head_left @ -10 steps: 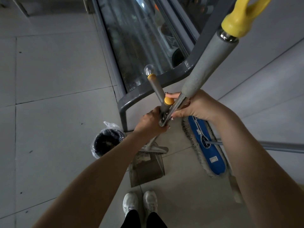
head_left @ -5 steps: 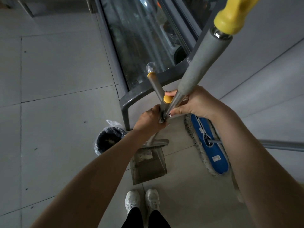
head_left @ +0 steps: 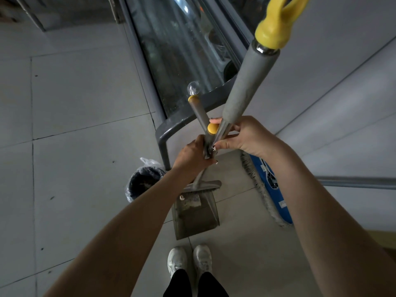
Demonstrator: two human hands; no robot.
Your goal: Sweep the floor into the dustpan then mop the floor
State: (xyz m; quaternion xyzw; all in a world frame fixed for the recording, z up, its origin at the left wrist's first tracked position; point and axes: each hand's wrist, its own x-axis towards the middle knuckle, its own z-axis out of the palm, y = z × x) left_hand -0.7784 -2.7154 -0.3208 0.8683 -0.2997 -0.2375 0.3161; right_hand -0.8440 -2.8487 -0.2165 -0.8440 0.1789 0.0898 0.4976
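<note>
My left hand grips the thin metal handle with a clear knob, just where it crosses the long broom handle. That long handle has a grey foam grip and a yellow cap. My right hand holds it just below the foam, thumb and fingers curled round it. Below the hands the broom head sits at the top of the grey dustpan, which stands on the floor tiles with some dirt inside. A blue flat mop head with a pale fringe lies on the floor to the right.
A bin lined with a black bag stands left of the dustpan. A glass display case with a dark frame runs ahead. The mop's metal pole extends right. My white shoes are right behind the dustpan.
Both hands and the crossed handles have shifted slightly upward in view. The grips, the dustpan and the mop look the same.
</note>
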